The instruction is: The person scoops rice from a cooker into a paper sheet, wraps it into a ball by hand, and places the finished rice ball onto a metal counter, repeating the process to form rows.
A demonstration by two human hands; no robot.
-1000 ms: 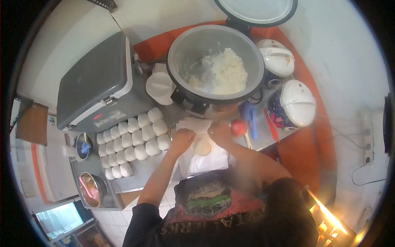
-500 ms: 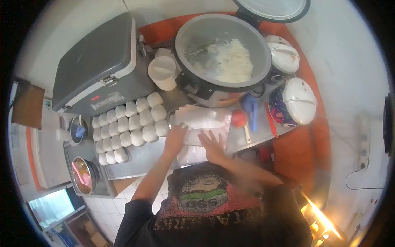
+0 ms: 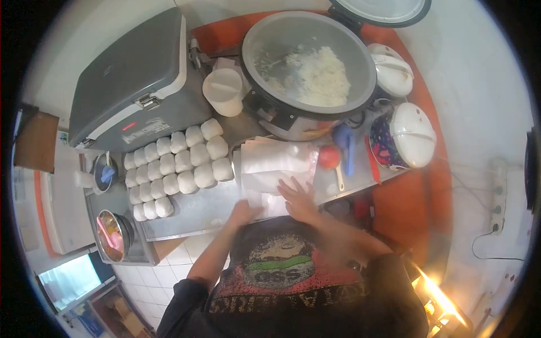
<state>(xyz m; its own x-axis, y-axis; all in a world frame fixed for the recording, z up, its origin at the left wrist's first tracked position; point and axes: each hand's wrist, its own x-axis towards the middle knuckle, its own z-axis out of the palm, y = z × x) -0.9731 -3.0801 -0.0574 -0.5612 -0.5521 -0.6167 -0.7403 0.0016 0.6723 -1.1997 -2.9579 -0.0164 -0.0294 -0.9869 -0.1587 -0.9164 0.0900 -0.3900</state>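
Observation:
Thin wrapping paper (image 3: 273,160) lies in a stack on the metal counter in front of me, with a sheet pulled towards the near edge. At that sheet's near left corner, my left hand (image 3: 245,213) has its fingers curled together on the paper. My right hand (image 3: 298,201) rests on the right part of the sheet, fingers spread. To the left, several white rounded bundles (image 3: 186,160) stand in rows. Beyond the paper is a large open rice cooker (image 3: 256,93) with white rice (image 3: 324,79) inside.
A red scoop (image 3: 329,156) and a blue scoop (image 3: 345,141) lie right of the paper. Two lidded pots (image 3: 411,138) stand at the right. A grey cooler box (image 3: 127,79) and a white container (image 3: 224,93) are behind the bundles. A bowl with a pink spoon (image 3: 114,239) sits far left.
My left hand has drawn back from the middle of the paper to its near edge, its fingers now curled. My right hand has shifted slightly right, still flat on the paper.

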